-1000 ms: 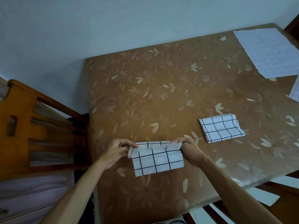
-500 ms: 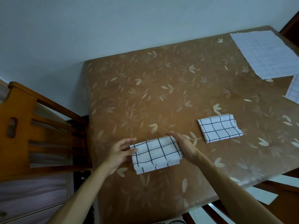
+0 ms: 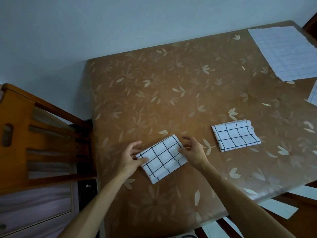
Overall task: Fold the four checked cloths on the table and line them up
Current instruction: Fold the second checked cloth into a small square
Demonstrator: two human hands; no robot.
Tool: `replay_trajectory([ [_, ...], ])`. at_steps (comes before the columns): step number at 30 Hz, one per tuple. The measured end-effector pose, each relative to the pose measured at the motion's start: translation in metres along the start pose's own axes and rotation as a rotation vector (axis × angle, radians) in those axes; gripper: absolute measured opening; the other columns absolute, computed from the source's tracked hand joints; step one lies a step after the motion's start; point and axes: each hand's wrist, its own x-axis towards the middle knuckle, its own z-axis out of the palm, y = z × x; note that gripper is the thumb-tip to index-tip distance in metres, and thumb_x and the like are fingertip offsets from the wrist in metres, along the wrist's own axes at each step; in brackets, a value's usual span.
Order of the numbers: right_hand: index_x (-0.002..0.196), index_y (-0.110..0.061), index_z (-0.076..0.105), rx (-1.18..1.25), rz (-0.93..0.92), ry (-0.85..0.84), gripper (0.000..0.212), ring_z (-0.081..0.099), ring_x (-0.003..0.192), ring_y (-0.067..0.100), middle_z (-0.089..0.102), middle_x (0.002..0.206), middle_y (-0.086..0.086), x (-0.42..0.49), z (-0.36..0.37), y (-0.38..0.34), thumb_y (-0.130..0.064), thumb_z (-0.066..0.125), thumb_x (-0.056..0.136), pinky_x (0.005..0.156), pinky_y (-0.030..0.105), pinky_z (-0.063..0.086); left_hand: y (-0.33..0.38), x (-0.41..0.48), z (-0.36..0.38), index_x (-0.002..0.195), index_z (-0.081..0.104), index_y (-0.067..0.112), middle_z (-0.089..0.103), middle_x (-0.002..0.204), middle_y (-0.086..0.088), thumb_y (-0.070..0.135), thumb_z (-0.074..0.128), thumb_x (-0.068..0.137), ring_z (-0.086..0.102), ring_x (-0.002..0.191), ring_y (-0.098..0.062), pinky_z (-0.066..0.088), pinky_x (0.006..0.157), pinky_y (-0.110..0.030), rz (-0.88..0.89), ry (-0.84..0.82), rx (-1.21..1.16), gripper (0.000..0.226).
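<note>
A folded white cloth with black checks [image 3: 162,158] lies tilted on the brown leaf-patterned table [image 3: 171,93] near its front left. My left hand [image 3: 131,158] pinches the cloth's left corner, thumb on top. My right hand [image 3: 193,152] rests against its right edge with fingers apart, holding nothing. A second folded checked cloth [image 3: 235,135] lies flat further right. An unfolded checked cloth [image 3: 283,52] is spread at the far right corner. Part of another unfolded cloth [image 3: 313,95] shows at the right frame edge.
A wooden chair [image 3: 34,134] stands close to the table's left side. A pale wall runs behind the table. The table's front right edge [image 3: 274,194] slants toward me, with floor and another chair part below it.
The cloth I held up by its top edge was folded down and laid on the table. It has since turned counter-clockwise. My hands now sit at its two ends.
</note>
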Motion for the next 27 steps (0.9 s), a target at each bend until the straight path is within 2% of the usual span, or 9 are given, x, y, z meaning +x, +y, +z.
replay_trajectory([
  [2, 0.128, -0.021, 0.053, -0.033, -0.057, 0.001, 0.045, 0.061, 0.084, 0.005, 0.067, 0.097, -0.007, 0.008, -0.003, -0.011, -0.012, 0.068, 0.086, 0.066, 0.016, 0.045, 0.001, 0.003, 0.001, 0.13, 0.058, 0.024, 0.063, 0.12, 0.008, 0.017, 0.09, 0.069, 0.06, 0.111, -0.01, 0.053, 0.092, -0.032, -0.096, -0.194, 0.031, 0.069],
  [5, 0.126, -0.026, 0.056, -0.107, -0.176, -0.097, 0.045, 0.061, 0.081, 0.007, 0.07, 0.097, -0.005, 0.022, -0.007, -0.029, -0.012, 0.068, 0.085, 0.075, 0.028, 0.049, 0.007, 0.001, 0.012, 0.119, 0.067, 0.021, 0.073, 0.113, 0.005, 0.024, 0.079, 0.084, 0.07, 0.1, -0.01, 0.058, 0.087, -0.034, -0.182, -0.38, 0.017, 0.038],
  [9, 0.136, -0.027, 0.048, -0.054, -0.219, -0.121, 0.058, 0.062, 0.104, 0.006, 0.064, 0.114, -0.011, 0.026, -0.004, -0.042, -0.029, 0.075, 0.084, 0.089, 0.026, 0.05, 0.005, 0.002, 0.024, 0.115, 0.071, 0.019, 0.076, 0.109, 0.002, 0.019, 0.075, 0.087, 0.072, 0.102, -0.017, 0.058, 0.092, -0.045, -0.18, -0.285, -0.176, 0.029],
  [13, 0.148, -0.023, 0.032, 0.154, 0.05, -0.204, 0.103, 0.063, 0.111, 0.015, 0.059, 0.128, -0.004, 0.022, -0.001, -0.031, -0.056, 0.084, 0.066, 0.095, 0.042, 0.055, 0.007, 0.005, 0.026, 0.119, 0.067, 0.017, 0.074, 0.115, 0.0, 0.015, 0.075, 0.086, 0.069, 0.109, -0.023, 0.057, 0.092, -0.05, -0.269, -0.239, -0.384, 0.034],
  [14, 0.145, -0.022, 0.037, 0.175, 0.086, -0.279, 0.098, 0.065, 0.11, 0.017, 0.063, 0.127, -0.003, 0.02, -0.001, -0.027, -0.058, 0.083, 0.067, 0.095, 0.045, 0.055, 0.008, 0.005, 0.026, 0.119, 0.067, 0.016, 0.074, 0.116, -0.001, 0.014, 0.076, 0.084, 0.069, 0.11, -0.024, 0.057, 0.093, -0.05, -0.283, -0.237, -0.422, 0.036],
  [16, 0.134, -0.023, 0.052, 0.208, 0.099, -0.472, 0.066, 0.068, 0.107, 0.019, 0.069, 0.121, -0.002, 0.012, 0.0, -0.024, -0.05, 0.076, 0.079, 0.093, 0.046, 0.056, 0.007, 0.004, 0.027, 0.121, 0.066, 0.016, 0.073, 0.118, -0.002, 0.015, 0.077, 0.079, 0.069, 0.11, -0.024, 0.057, 0.094, -0.05, -0.308, -0.242, -0.486, 0.043],
  [18, 0.126, -0.018, 0.061, 0.231, 0.13, -0.561, 0.048, 0.07, 0.105, 0.021, 0.072, 0.117, 0.001, 0.006, 0.002, -0.021, -0.042, 0.072, 0.086, 0.092, 0.045, 0.056, 0.006, 0.002, 0.028, 0.122, 0.065, 0.016, 0.073, 0.119, -0.002, 0.014, 0.077, 0.078, 0.069, 0.11, -0.024, 0.057, 0.092, -0.048, -0.312, -0.264, -0.522, 0.046],
  [22, 0.109, -0.008, 0.07, 0.191, 0.192, -0.5, 0.036, 0.072, 0.097, 0.024, 0.076, 0.105, 0.006, 0.007, 0.003, -0.018, -0.038, 0.069, 0.09, 0.094, 0.046, 0.055, 0.004, 0.003, 0.028, 0.12, 0.064, 0.012, 0.074, 0.116, -0.005, 0.009, 0.08, 0.079, 0.071, 0.105, -0.024, 0.06, 0.083, -0.043, -0.32, -0.293, -0.449, 0.045],
  [27, 0.097, -0.013, 0.066, -0.21, 0.045, -0.391, 0.036, 0.069, 0.09, 0.02, 0.073, 0.097, 0.003, 0.017, 0.003, -0.025, -0.043, 0.046, 0.101, 0.088, 0.044, 0.055, 0.007, 0.004, 0.025, 0.112, 0.068, 0.01, 0.077, 0.102, -0.01, 0.04, 0.073, 0.086, 0.074, 0.088, -0.026, 0.058, 0.067, -0.035, -0.343, -0.253, -0.273, 0.04],
])
